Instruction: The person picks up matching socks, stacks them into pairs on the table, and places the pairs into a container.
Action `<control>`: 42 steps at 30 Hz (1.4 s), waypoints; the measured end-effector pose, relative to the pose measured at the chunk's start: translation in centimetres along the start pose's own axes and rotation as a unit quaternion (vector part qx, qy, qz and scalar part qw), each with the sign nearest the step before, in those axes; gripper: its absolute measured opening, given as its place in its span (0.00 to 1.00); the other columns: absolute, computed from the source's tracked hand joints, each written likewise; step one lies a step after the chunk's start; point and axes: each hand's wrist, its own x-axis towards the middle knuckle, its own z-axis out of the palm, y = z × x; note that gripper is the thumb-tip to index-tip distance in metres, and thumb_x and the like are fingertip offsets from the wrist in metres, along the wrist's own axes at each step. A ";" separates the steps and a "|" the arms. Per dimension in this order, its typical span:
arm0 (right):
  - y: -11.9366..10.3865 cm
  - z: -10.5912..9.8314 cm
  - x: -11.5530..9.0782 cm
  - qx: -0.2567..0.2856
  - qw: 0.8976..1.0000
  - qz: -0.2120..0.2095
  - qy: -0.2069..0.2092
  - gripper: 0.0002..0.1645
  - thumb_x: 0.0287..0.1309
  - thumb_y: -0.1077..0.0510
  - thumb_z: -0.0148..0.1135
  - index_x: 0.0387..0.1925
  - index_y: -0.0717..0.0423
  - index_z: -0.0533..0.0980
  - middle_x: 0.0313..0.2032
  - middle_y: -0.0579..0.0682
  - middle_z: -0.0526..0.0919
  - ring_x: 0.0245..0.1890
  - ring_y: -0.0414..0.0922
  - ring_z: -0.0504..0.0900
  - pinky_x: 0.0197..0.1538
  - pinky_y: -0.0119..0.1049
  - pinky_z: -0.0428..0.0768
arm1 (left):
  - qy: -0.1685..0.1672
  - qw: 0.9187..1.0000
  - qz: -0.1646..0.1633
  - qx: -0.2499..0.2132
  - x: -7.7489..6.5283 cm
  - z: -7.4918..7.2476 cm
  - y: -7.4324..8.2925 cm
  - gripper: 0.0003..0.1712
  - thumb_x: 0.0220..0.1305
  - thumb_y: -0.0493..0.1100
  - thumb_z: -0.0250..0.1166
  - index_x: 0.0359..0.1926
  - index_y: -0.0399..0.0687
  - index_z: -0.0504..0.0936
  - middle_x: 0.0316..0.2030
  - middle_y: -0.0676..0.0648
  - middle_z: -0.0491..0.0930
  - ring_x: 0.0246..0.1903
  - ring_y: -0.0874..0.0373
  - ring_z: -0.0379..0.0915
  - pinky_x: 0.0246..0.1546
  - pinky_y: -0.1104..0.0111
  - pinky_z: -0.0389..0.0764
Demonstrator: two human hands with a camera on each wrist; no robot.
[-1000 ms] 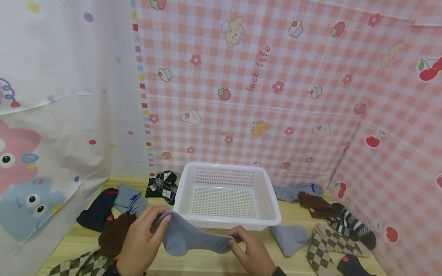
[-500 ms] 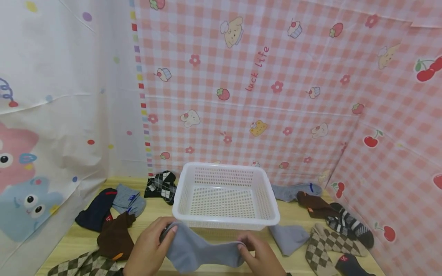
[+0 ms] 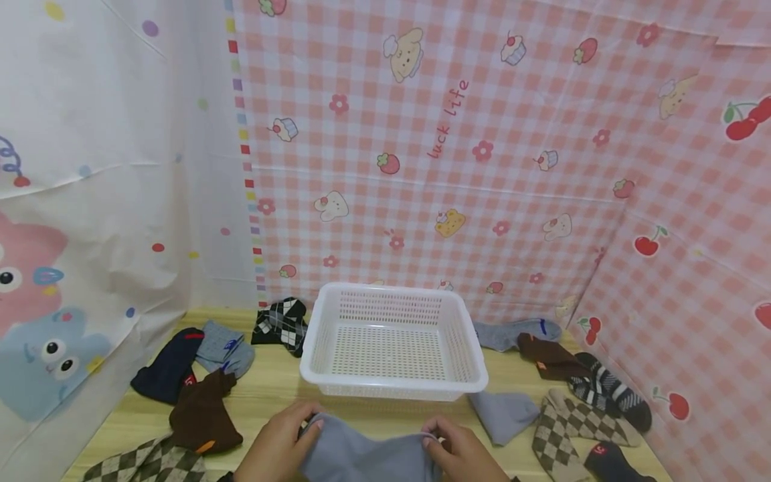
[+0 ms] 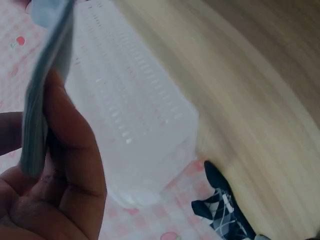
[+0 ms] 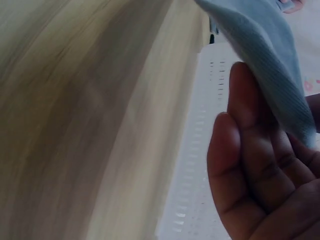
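A plain grey sock (image 3: 373, 455) is stretched between both hands at the front of the table, its lower part cut off by the head view's bottom edge. My left hand (image 3: 280, 438) pinches its left end between thumb and fingers; the left wrist view shows the sock (image 4: 47, 85) between them. On the other side my right hand (image 3: 460, 448) pinches the right end, and the right wrist view has the sock's ribbed edge (image 5: 265, 65) above the fingers. A matching grey sock (image 3: 504, 416) lies folded to the right of the hands.
Behind the hands stands a white plastic basket (image 3: 394, 387) with nothing in it. At left lie a brown sock (image 3: 205, 415), a navy sock (image 3: 168, 368) and a black argyle sock (image 3: 280, 325). Several more socks, including a beige checked sock (image 3: 557, 435), lie at right.
Both hands have drawn the grey sock down towards the person and slightly right. The sock now hangs lower, partly out of the head view.
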 end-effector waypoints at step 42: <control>-0.4 2.8 1.6 -0.309 0.951 -0.033 0.012 0.13 0.51 0.56 0.70 0.40 0.48 0.79 0.34 0.40 0.73 0.30 0.30 0.68 0.32 0.29 0.72 | -0.061 0.987 0.001 0.147 2.0 4.3 -0.6 0.14 0.54 0.45 0.69 0.41 0.47 0.84 0.37 0.53 0.74 0.36 0.58 0.69 0.37 0.59 0.74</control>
